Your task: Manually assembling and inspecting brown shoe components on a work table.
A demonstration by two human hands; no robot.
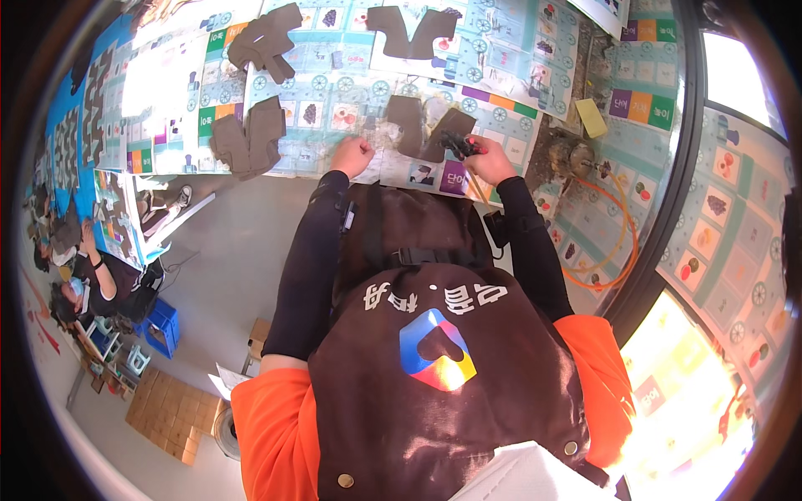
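My right hand (491, 160) is wrapped round a small black spray gun (458, 145) with a thin tan hose hanging below it. The gun's front end is over the right arm of a dark brown V-shaped cut piece (407, 125) that lies on the table. Left of that piece, my left hand (353, 157) is curled into a loose fist near the table's front edge, with nothing visible in it. More brown cut pieces lie about: one V-shaped piece (248, 140) to the left, one (412, 35) at the far side, and an overlapping pair (266, 43) at the far left.
Printed picture sheets (334, 83) cover the table. At right, a grimy round metal fitting (571, 156) sits by a yellow pad (591, 118) and a coiled orange hose (632, 242). Another person (107, 280) works at far left, near a blue crate (161, 328) and cardboard boxes (167, 413).
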